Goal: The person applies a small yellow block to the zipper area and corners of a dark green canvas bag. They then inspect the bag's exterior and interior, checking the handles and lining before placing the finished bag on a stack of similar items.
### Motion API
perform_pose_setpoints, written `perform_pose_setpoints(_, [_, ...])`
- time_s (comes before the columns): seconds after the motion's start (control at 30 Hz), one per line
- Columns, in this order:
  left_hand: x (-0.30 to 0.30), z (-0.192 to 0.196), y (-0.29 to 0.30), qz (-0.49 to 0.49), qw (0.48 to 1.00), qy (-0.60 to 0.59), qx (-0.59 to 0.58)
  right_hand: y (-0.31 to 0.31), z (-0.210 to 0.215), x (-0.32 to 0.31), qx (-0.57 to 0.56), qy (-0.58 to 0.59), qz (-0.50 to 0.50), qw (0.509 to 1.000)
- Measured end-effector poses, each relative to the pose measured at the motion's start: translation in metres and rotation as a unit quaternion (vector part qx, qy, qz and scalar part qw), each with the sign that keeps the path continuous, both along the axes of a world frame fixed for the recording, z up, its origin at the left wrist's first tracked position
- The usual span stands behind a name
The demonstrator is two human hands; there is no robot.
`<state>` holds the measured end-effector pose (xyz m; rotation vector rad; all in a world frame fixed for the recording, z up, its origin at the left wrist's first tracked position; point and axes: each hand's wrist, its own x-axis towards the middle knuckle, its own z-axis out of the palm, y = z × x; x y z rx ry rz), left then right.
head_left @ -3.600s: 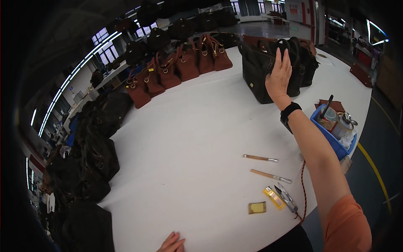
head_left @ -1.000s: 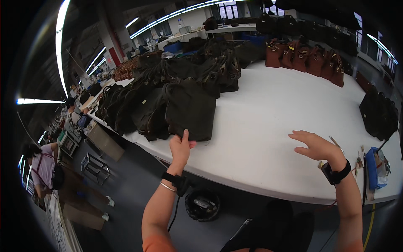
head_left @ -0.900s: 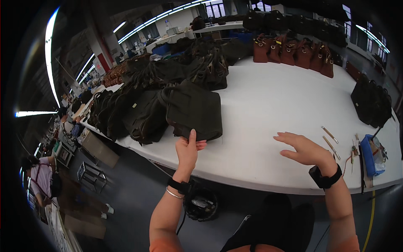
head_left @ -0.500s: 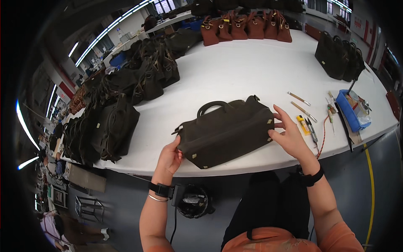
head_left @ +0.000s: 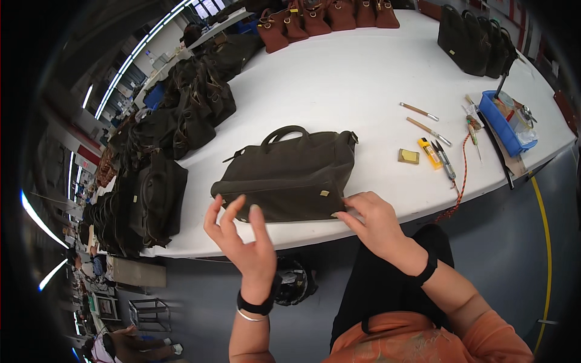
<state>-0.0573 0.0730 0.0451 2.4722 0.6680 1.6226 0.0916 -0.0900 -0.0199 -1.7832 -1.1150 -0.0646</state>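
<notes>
A dark olive handbag (head_left: 284,160) lies tipped back on the white table, its base facing me and its looped handle at the far side. Small pale yellow tabs stick to its base, one near the right end. My right hand (head_left: 378,225) pinches the base's near right corner between thumb and fingers. In front of the base's left part, my left hand (head_left: 245,245) is raised with fingers spread, holding nothing. The hand covers part of the bag's near left edge.
Dark bags (head_left: 160,199) crowd the table's left side; reddish-brown handbags (head_left: 315,21) line the far edge. To the right lie a small yellow-topped block (head_left: 408,156), a yellow case (head_left: 430,153), thread snips (head_left: 445,160), pen-like tools (head_left: 428,130) and a blue bin (head_left: 505,127).
The handbag has turned and shifted left. My left hand has let go of its left end, and my right hand has moved to its near right corner. The yellow-topped block now shows.
</notes>
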Motion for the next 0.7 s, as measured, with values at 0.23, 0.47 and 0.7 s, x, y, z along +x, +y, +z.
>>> perform_pose_setpoints(0.23, [0.050,-0.008,-0.044,-0.157,0.960,0.119,-0.201,0.006,0.001,-0.006,-0.018,-0.070,-0.007,0.997])
perform_pose_setpoints(0.47, [0.078,-0.005,-0.013,-0.216,0.909,0.250,-0.255,0.013,-0.008,0.000,0.005,-0.052,0.003,0.999])
perform_pose_setpoints(0.7, [0.079,-0.016,-0.014,-0.289,0.817,0.156,-0.474,0.001,-0.006,0.021,-0.003,0.026,0.056,0.998])
